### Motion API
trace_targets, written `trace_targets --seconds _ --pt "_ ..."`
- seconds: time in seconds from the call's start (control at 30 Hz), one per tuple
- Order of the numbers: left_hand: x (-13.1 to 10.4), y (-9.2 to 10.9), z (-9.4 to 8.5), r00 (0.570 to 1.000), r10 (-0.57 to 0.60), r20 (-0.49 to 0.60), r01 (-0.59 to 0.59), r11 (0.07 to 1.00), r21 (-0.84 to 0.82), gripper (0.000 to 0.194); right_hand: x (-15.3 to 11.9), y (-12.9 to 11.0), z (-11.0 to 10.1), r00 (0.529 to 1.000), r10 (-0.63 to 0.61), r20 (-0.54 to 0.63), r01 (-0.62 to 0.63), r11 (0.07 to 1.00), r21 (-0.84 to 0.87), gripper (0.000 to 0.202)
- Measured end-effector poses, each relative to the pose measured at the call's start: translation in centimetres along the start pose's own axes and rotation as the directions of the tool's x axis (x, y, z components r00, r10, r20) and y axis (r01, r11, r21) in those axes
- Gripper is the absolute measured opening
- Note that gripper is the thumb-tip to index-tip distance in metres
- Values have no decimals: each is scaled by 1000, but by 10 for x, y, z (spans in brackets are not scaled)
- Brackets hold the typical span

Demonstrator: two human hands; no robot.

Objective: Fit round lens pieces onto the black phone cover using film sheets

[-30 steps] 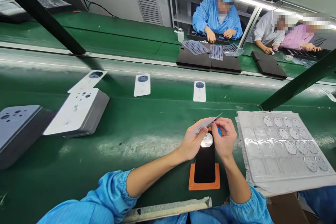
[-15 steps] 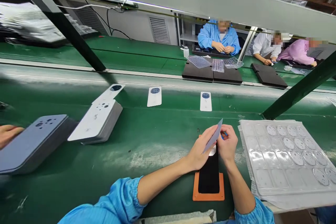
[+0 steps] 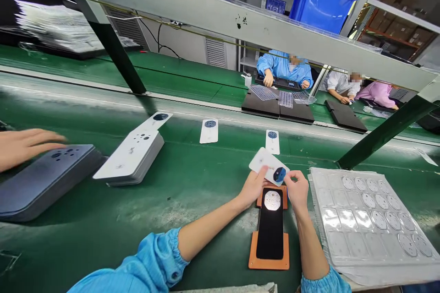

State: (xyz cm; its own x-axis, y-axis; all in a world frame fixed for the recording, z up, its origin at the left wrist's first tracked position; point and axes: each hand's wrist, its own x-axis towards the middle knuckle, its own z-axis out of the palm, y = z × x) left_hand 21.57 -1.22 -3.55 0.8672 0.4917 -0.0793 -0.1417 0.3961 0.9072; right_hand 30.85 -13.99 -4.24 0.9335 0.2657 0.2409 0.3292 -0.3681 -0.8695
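Note:
My left hand [image 3: 253, 187] is closed on a white phone back panel [image 3: 263, 161], its thumb on the white face. The panel is tilted, with a dark blue round camera patch [image 3: 279, 174] at its right end. My right hand [image 3: 297, 190] pinches the panel's edge beside that patch; whether a thin film is also between the fingertips, I cannot tell. Just below my hands lies an orange fixture [image 3: 268, 263] bearing a black phone-shaped plate [image 3: 270, 234], with a shiny silver rounded patch [image 3: 272, 200] near its upper end.
Two similar white panels [image 3: 209, 133] [image 3: 272, 146] lie beyond my hands. Leftward are a white panel stack [image 3: 132, 158] and a blue-grey stack [image 3: 48, 178], which another person's hand [image 3: 29, 146] touches. A clear tray [image 3: 371, 219] with round pieces sits right. Green posts [image 3: 388, 130] flank the bench.
The panel has turned from nearly edge-on to showing its white face and blue patch. My hands have uncovered the black plate's upper end. The other person's hand has moved onto the blue-grey stack.

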Motion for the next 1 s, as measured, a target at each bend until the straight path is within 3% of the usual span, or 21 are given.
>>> trace_targets --seconds 0.1,0.27,0.37,0.47,0.57,0.6,0.63,0.67,0.73,0.77,0.8,0.83,0.9,1.0 --pt "10 20 -11 992 -88 -95 70 981 -180 35 11 14 -22 997 74 -10 -74 994 -78 19" --pt "17 51 -24 983 -61 -172 13 964 -267 28 8 36 -53 978 196 67 -174 953 -247 19" --pt "17 59 -24 996 -35 -83 16 973 -229 29 -1 40 -59 965 250 79 -202 902 -381 15" --pt "7 68 -23 1000 14 19 -12 993 -119 30 -9 27 -68 967 252 43 -204 862 -465 16" --pt "-14 77 -24 979 144 141 -167 973 163 33 -22 -3 -84 994 101 47 -73 910 -408 15" --pt "-23 77 -24 949 207 238 -273 918 290 32 -27 -14 -89 997 -8 78 35 934 -355 16" --pt "-32 75 -24 893 263 366 -406 821 400 31 -34 -23 -93 981 -142 131 175 938 -298 19" --pt "-41 70 -24 812 303 500 -549 686 476 30 -41 -30 -95 936 -286 205 332 911 -244 25" --pt "-56 55 -25 623 306 720 -776 357 519 31 -54 -34 -92 772 -516 370 605 776 -179 36" --pt "-61 44 -25 551 288 783 -834 195 516 32 -60 -31 -88 683 -586 437 702 692 -169 41" --pt "-65 34 -26 509 270 818 -855 50 515 32 -64 -24 -82 612 -627 482 768 616 -174 45" --pt "-67 23 -26 488 257 834 -852 -69 520 31 -67 -16 -77 566 -649 508 809 557 -191 47" --pt "-68 7 -28 482 229 846 -825 -207 526 30 -68 3 -67 523 -667 530 847 478 -234 47" --pt "-64 -5 -33 518 223 825 -801 -211 560 31 -65 22 -61 488 -664 567 871 417 -261 47"
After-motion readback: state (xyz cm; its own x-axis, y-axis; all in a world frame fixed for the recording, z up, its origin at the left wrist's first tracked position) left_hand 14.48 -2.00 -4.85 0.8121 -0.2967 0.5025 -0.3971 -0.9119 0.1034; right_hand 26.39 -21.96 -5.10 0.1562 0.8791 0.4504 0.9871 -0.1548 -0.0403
